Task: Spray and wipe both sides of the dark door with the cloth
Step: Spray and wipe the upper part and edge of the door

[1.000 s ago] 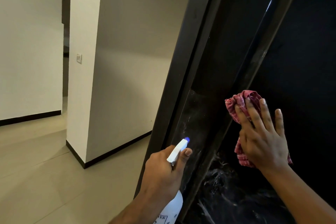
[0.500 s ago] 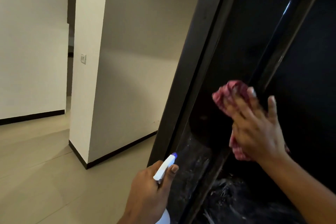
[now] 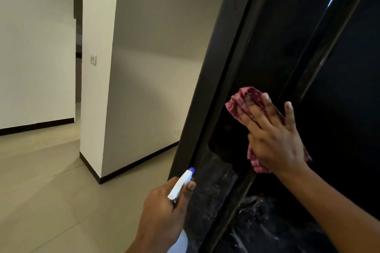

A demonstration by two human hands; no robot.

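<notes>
The dark door (image 3: 339,47) fills the right half of the head view, glossy black with a raised vertical strip. My right hand (image 3: 275,139) presses a red checked cloth (image 3: 244,98) flat against the door with straight fingers, just left of that strip. My left hand (image 3: 162,215) grips a white spray bottle (image 3: 181,185) with a blue nozzle tip, low beside the door's edge. The nozzle points up at the door. White spray streaks mark the door's surface below the cloth.
A white pillar (image 3: 96,68) with a light switch (image 3: 93,59) stands to the left of the door. Beige floor tiles (image 3: 41,191) spread out at the lower left. A white wall (image 3: 35,47) with a dark skirting runs behind.
My right hand has slid the cloth up and to the left across the door. My left hand with the bottle sits a little lower and further left in view.
</notes>
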